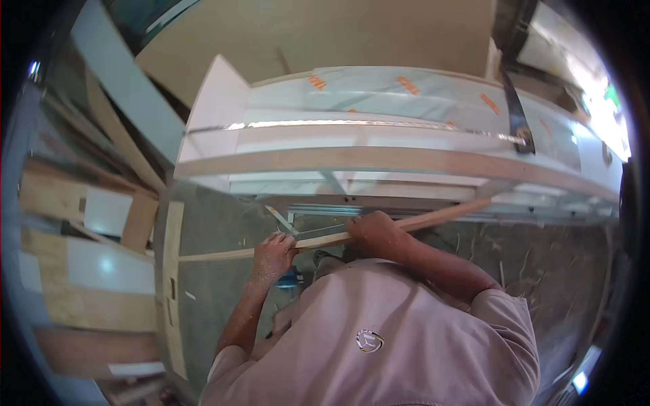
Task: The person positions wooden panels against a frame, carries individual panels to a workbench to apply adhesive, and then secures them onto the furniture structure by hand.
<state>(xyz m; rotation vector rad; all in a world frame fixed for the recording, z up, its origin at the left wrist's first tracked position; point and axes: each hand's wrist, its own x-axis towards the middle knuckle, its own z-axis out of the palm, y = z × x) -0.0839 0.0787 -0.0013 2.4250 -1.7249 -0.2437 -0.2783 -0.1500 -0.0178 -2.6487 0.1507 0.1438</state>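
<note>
A long, narrow wooden strip (444, 214) crosses slantwise in front of my body. My left hand (273, 256) grips it, fingers curled over its top. Further right, my right hand (374, 233) is closed on the same strip. A thin grey straight piece lies along it between my hands, too small to identify. Just beyond stands a long white cabinet (291, 98) with a pale wooden rail (420, 158), cross pieces and a shiny lengthwise bar (379, 124). Beneath my left hand, a blue tool (288, 277) on the floor is partly hidden by my body.
Stacked boards and panels (95, 277) fill the left side, with a long white panel (122, 81) leaning behind them. A pale board (175, 291) lies left of me on the concrete floor (542, 271), which has scattered scraps. A large tan sheet (318, 34) is behind the cabinet.
</note>
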